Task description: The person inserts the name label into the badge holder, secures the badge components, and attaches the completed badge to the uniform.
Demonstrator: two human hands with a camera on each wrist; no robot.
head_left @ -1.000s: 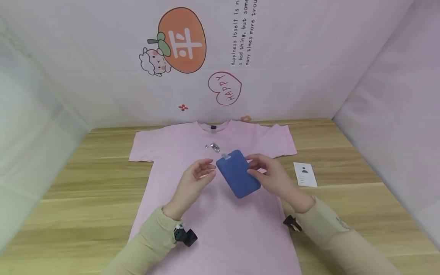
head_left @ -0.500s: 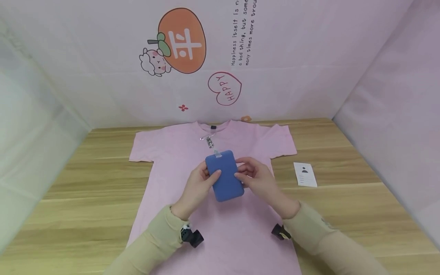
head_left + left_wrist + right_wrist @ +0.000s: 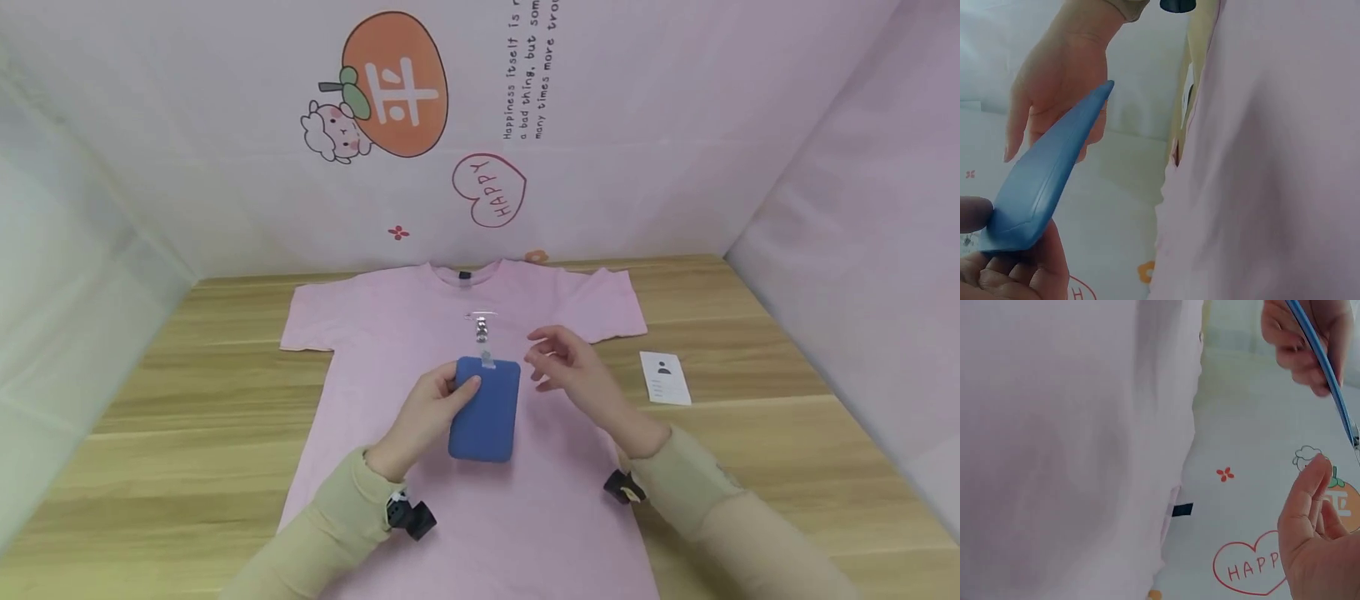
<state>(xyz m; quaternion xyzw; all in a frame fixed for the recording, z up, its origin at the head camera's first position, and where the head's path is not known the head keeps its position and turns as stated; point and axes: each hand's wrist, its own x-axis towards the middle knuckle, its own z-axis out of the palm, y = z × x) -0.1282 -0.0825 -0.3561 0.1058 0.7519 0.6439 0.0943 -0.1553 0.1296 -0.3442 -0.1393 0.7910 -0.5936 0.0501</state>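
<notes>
A blue badge holder [image 3: 486, 412] is pinched along its left edge by my left hand [image 3: 429, 408], thumb on the near face and fingers behind. From its top a clear strap leads to a metal clip [image 3: 482, 329] with a safety pin [image 3: 482, 314] at the end. My right hand [image 3: 573, 375] is apart from the holder, to its right, with loosely bent fingers and nothing in them. Below both hands a pink T-shirt [image 3: 555, 500] lies spread out, collar at the far side. In the left wrist view the badge holder [image 3: 1047, 175] appears nearly edge-on.
A white card [image 3: 665, 378] with a printed person icon lies on the wooden table [image 3: 750, 450], right of the shirt. A printed white cloth [image 3: 615, 167] stands behind the table, and pale cloth walls [image 3: 862, 250] rise at both sides.
My left hand has taken hold of the badge holder, and my right hand has let go and drawn away. The holder has moved left and turned closer to upright.
</notes>
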